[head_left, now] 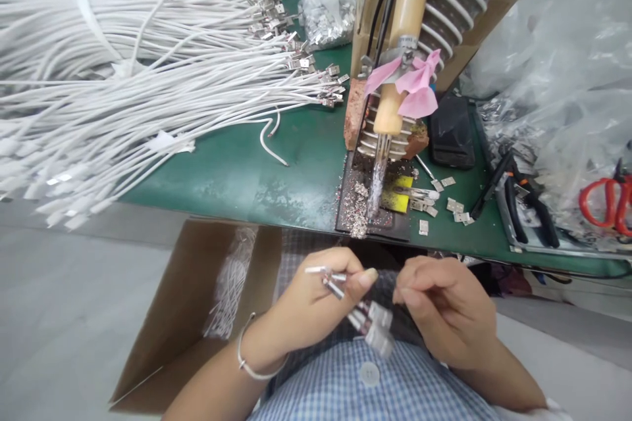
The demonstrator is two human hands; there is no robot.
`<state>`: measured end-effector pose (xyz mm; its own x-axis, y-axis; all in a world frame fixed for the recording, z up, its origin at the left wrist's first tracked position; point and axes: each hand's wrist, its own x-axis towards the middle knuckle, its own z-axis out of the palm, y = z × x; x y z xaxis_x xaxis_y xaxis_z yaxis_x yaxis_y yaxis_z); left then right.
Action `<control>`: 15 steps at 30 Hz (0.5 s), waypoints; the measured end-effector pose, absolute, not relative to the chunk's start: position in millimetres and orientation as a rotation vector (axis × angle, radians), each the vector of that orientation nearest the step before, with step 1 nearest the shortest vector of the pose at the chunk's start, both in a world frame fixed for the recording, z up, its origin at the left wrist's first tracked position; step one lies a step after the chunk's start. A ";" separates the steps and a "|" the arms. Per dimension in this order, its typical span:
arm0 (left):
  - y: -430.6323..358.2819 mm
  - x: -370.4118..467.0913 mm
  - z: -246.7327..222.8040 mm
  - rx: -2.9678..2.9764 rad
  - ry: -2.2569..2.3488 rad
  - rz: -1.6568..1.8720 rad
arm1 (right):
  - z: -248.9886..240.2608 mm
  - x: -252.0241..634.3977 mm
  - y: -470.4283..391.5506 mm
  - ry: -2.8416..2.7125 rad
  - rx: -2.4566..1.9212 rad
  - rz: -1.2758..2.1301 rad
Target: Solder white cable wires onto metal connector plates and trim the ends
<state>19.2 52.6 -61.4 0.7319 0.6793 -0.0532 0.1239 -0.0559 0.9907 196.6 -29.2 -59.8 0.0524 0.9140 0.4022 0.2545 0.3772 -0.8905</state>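
Note:
My left hand (316, 306) is closed around several white cable ends with metal USB plugs (380, 332), which hang below the thumb, blurred. More short ends poke out above the knuckles. Just to the right, apart from it, my right hand (447, 312) has thumb and fingertips pinched together; anything between them is too small or hidden to make out. Both hands are in front of the table edge, over my lap. Beyond them a soldering iron (388, 108) with a wooden handle and pink ribbon points down at a dark pad (405, 230) strewn with solder crumbs.
Bundles of white USB cables (162, 79) cover the left of the green table (232, 177). Loose metal plug shells (454, 205), black-handled pliers (513, 191) and red-handled scissors (597, 200) lie at right. A cardboard box (162, 283) stands below, left.

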 end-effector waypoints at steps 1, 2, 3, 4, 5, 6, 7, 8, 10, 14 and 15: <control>50.0 19.4 -63.3 1.546 0.652 0.469 | -58.2 195.5 -29.1 -1.484 -1.095 0.728; 47.3 19.7 -65.2 1.517 0.639 0.437 | -56.6 194.0 -28.1 -1.514 -1.095 0.733; 44.8 20.0 -67.0 1.505 0.624 0.423 | -55.2 192.1 -26.4 -1.556 -1.106 0.729; 42.5 20.3 -68.5 1.508 0.603 0.423 | -54.2 190.1 -24.3 -1.601 -1.122 0.717; 40.4 20.6 -69.8 1.518 0.577 0.427 | -53.6 188.0 -22.2 -1.645 -1.132 0.708; 38.6 20.7 -70.7 1.534 0.554 0.425 | -53.7 186.2 -20.4 -1.683 -1.135 0.707; 37.1 20.6 -71.1 1.552 0.538 0.418 | -54.4 184.8 -19.1 -1.702 -1.139 0.713; 36.0 20.4 -71.1 1.570 0.533 0.399 | -55.4 184.0 -18.5 -1.713 -1.140 0.728; 35.3 19.7 -69.1 1.587 0.563 0.359 | -58.2 184.1 -19.0 -1.706 -1.155 0.776; 39.0 17.9 -59.4 1.523 0.614 0.379 | -62.5 189.1 -23.2 -1.626 -1.152 0.855; 40.3 17.5 -56.9 1.505 0.613 0.391 | -62.8 190.5 -24.0 -1.605 -1.145 0.875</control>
<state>17.5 40.3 -56.9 0.7918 0.5961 -0.1329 0.1303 0.0479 0.9903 190.5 -24.0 -62.8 -0.1152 0.9515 0.2854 0.2758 0.3067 -0.9110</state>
